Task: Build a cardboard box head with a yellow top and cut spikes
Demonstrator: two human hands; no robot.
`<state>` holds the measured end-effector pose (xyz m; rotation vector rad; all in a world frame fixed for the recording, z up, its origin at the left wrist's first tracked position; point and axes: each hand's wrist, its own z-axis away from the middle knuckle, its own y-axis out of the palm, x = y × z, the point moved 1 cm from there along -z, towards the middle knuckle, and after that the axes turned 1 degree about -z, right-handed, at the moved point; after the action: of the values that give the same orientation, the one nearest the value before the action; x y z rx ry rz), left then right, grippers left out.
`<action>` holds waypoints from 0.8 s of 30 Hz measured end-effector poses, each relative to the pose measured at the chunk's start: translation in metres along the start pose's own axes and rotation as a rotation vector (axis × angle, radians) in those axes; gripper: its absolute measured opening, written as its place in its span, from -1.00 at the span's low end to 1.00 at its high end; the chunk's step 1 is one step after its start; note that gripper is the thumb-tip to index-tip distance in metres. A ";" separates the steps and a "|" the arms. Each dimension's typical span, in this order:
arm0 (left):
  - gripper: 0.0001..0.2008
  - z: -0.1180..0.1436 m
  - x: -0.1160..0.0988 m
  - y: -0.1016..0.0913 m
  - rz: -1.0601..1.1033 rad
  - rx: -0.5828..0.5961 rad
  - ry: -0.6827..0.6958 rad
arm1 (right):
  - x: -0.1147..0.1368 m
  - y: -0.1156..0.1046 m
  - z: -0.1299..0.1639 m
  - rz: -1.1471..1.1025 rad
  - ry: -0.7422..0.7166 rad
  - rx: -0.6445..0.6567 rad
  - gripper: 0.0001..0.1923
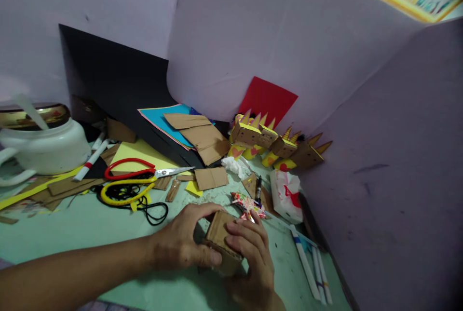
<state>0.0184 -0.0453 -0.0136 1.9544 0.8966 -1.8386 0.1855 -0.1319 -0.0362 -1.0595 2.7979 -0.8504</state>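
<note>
Cardboard box (218, 234) held between left hand (181, 241) and right hand (256, 255), both in contact, neither nearer; seen toward desk's (135, 289) front edge; long axis partly masked, not determinable.

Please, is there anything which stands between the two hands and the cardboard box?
Nothing visible does. The left hand and the right hand both touch the cardboard box directly. The patterned wrapper lies beyond the box, not in between.

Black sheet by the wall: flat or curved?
Curved: the black sheet stands up along the wall, and its right edge bends forward beneath the blue paper.
</note>
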 end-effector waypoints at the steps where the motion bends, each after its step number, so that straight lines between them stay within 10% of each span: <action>1: -0.36 0.000 0.000 0.000 0.009 0.024 0.010 | 0.000 0.000 0.001 0.003 -0.003 -0.010 -0.71; 24: -0.40 -0.003 0.002 0.001 -0.013 0.102 0.072 | 0.002 0.003 0.003 0.024 0.013 -0.112 -0.73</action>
<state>0.0214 -0.0438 -0.0155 2.0932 0.8540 -1.8654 0.1827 -0.1330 -0.0400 -1.0356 2.8931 -0.7081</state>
